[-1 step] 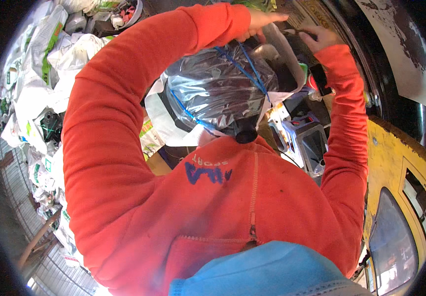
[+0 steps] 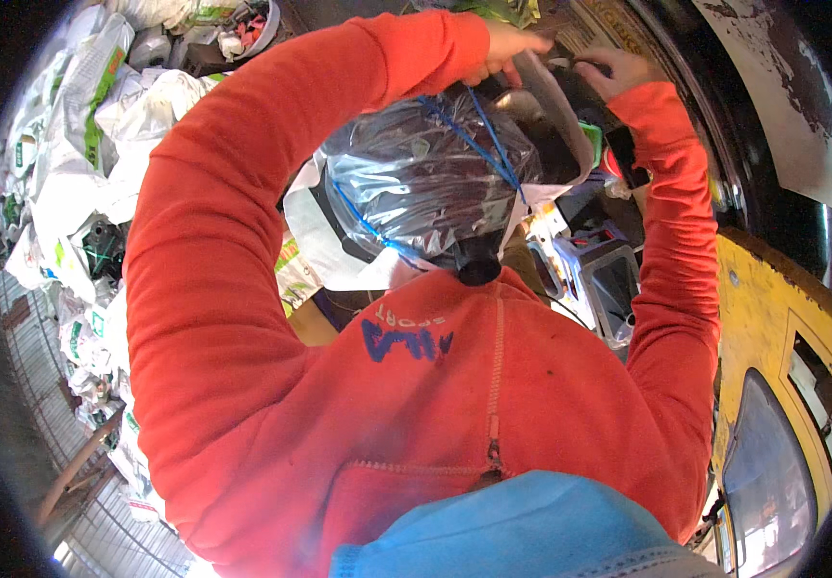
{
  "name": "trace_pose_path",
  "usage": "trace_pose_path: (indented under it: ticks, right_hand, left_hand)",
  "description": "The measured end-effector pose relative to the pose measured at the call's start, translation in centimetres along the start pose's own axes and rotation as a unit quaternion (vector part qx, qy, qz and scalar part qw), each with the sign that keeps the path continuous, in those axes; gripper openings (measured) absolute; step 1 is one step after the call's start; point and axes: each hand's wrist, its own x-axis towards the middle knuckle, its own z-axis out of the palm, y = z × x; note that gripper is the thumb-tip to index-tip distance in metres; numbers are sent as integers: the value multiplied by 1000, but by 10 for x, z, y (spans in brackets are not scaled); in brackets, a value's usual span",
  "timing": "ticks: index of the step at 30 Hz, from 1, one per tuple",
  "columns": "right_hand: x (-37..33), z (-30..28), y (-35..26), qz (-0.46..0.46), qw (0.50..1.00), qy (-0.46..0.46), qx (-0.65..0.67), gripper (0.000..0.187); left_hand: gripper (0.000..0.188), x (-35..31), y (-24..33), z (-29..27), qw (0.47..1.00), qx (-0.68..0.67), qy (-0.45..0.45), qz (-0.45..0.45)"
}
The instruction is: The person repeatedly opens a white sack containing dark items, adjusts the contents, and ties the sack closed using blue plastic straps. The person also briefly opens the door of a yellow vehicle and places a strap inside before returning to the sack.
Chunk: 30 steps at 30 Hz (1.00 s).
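A bulging dark bundle under glossy clear plastic (image 2: pixel 425 178), tied with blue cord (image 2: pixel 377 233), sits at upper centre between the flaps of a white, sheet-like sack (image 2: pixel 554 94). The sack's long right edge slants down-right from just below the nearer left hand (image 2: pixel 512 46), forefinger outstretched. The right hand (image 2: pixel 620 72) curls loosely at upper right; shadowed fingertips hide whether either grips anything.

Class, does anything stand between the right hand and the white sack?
Nothing visible does: only a gap shows between the right hand and the upper rim of the white sack. The green object lies lower in the picture, beside the sack, apart from that gap.
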Motion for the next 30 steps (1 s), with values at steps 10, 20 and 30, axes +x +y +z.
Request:
trace_pose_path:
  ticks: [10, 20, 30]
  right_hand:
    - [33, 4, -8, -86, 992, -91, 17, 25]
    - [50, -16, -15, -86, 986, -142, 4, 31]
    - [64, -2, -21, -173, 974, -145, 32, 25]
  left_hand:
    - [36, -5, -19, -7, 992, -28, 97, 81]
    - [17, -10, -16, 3, 975, -207, 66, 40]
    - [22, -10, -12, 7, 972, -216, 89, 6]
